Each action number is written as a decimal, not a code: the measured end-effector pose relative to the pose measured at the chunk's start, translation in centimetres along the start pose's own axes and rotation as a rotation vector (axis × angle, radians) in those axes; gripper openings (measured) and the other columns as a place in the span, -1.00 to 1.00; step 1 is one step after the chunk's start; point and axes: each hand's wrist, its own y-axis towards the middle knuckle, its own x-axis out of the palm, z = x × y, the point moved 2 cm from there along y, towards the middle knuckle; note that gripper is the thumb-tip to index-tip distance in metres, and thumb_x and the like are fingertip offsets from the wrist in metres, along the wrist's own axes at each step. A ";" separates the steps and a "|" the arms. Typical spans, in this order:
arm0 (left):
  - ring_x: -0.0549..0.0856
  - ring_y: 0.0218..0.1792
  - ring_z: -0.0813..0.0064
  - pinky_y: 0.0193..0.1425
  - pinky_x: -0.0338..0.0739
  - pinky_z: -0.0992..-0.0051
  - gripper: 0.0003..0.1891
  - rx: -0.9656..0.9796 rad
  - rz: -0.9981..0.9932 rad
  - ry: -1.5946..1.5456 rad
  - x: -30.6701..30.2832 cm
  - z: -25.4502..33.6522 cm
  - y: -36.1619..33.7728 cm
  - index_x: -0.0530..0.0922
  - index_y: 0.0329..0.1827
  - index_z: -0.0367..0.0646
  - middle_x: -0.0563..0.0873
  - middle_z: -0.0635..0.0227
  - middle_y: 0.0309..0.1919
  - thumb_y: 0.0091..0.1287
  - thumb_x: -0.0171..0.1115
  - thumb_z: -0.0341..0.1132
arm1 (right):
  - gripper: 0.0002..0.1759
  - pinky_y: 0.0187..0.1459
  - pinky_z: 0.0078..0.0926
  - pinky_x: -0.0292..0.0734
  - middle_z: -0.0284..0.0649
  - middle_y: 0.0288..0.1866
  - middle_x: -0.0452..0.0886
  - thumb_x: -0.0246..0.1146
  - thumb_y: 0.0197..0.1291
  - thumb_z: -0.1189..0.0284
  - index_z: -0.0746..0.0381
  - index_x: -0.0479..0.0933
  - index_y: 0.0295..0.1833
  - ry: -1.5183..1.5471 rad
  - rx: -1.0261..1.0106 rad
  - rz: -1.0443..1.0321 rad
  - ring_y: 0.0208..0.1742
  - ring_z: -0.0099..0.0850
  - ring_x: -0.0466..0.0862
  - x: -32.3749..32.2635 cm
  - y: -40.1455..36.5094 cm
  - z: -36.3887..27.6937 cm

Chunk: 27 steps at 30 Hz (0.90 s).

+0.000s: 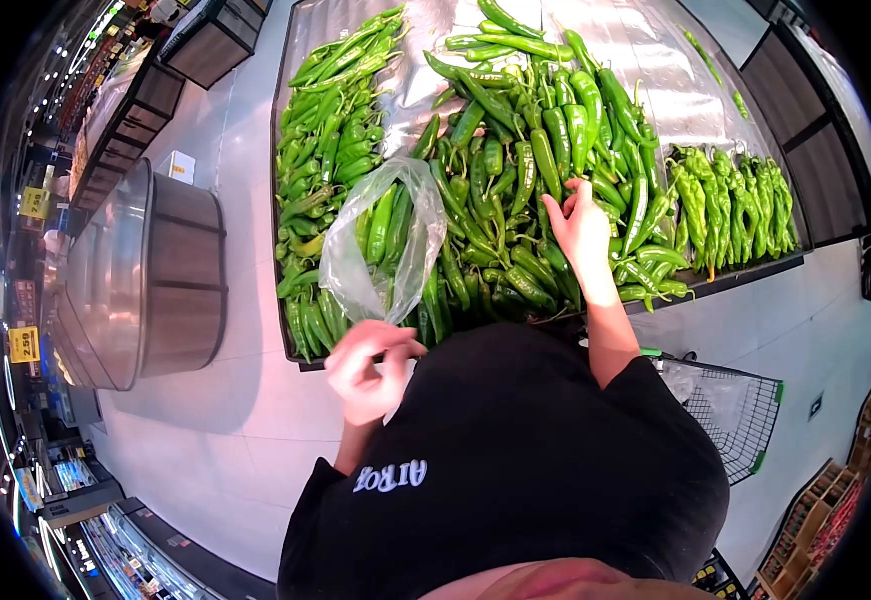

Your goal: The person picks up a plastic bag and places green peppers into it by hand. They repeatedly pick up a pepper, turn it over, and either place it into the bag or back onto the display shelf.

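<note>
Green peppers (525, 160) lie heaped on a silver-lined display stand (435, 25). A clear plastic bag (340, 250) rests on the peppers at the left, its mouth wide open, with green peppers visible through it. My left hand (370, 370) is just below the bag near the stand's front edge, fingers curled together; whether they pinch anything is too blurred to tell. Over the middle of the heap is my right hand (580, 225), thumb and forefinger raised and apart, close to the long peppers, with nothing visible between them.
A shopping cart (730, 405) with clear plastic in it stands at the right, beside the stand. To the left is a rounded grey display bin (180, 280). Wrinkled green peppers (735, 210) fill the stand's right corner. Shelves (815, 530) are at lower right.
</note>
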 end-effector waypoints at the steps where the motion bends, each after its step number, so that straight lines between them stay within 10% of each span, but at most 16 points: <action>1: 0.78 -0.46 0.40 -0.29 0.64 0.48 -0.80 -0.073 -0.058 -0.036 1.1 0.4 0.4 0.72 -0.28 -0.33 0.77 0.27 -0.56 0.10 0.25 -0.73 | -0.56 -0.53 -0.26 0.47 -0.27 -0.59 0.58 0.46 0.23 0.32 0.23 0.45 0.10 0.029 -0.115 0.083 -0.62 -0.21 0.60 0.8 0.0 0.5; 7: 0.82 -0.30 0.45 -0.10 0.67 0.53 -0.81 -0.310 -0.517 -0.074 4.6 -2.6 0.5 0.74 -0.02 -0.30 0.84 0.26 -0.35 0.38 0.25 -0.48 | -0.73 -0.56 -0.68 0.30 -0.30 -0.50 0.68 0.30 0.40 0.45 0.24 0.41 0.10 0.682 0.139 0.016 -0.63 -0.66 0.46 0.7 0.7 0.5; 15: 0.65 0.19 0.38 0.35 0.49 0.43 -0.57 -0.533 -0.358 -0.406 7.2 -6.1 1.5 0.35 0.43 -0.44 0.65 0.08 0.22 0.60 0.05 -0.38 | -0.76 -0.41 -0.68 0.43 -0.23 -0.38 0.67 0.12 0.49 0.54 0.23 0.31 0.19 1.142 0.072 -0.629 -0.50 -0.62 0.53 -1.7 -5.8 -6.9; 18: 0.60 0.25 0.41 0.40 0.44 0.41 -0.60 -0.496 -0.227 -0.500 7.4 -6.2 1.9 0.36 0.42 -0.42 0.62 0.12 0.24 0.60 0.04 -0.40 | -0.69 -0.36 -0.63 0.51 -0.27 -0.35 0.68 0.19 0.45 0.55 0.23 0.31 0.21 1.095 -0.028 -0.922 -0.42 -0.59 0.61 -1.3 -8.2 -8.5; 23: 0.72 0.00 0.50 0.19 0.57 0.48 -0.62 -0.529 -0.160 -0.463 6.7 -6.0 0.9 0.50 0.32 -0.38 0.75 0.23 0.00 0.49 0.22 -0.43 | -0.83 -0.38 -0.63 0.56 -0.32 -0.34 0.65 0.30 0.34 0.59 0.32 0.49 0.00 0.904 -0.182 -0.768 -0.35 -0.60 0.67 -1.4 -7.5 -8.3; 27: 0.77 -0.21 0.41 -0.09 0.63 0.46 -0.56 -0.321 -0.212 0.072 5.5 -5.0 0.8 0.69 0.16 -0.20 0.78 0.23 -0.18 0.18 0.51 -0.40 | -0.54 -0.34 -0.71 0.46 -0.37 -0.29 0.62 0.24 0.38 0.56 0.30 0.38 0.36 1.151 0.019 -0.717 -0.38 -0.66 0.57 -2.1 -6.5 -8.3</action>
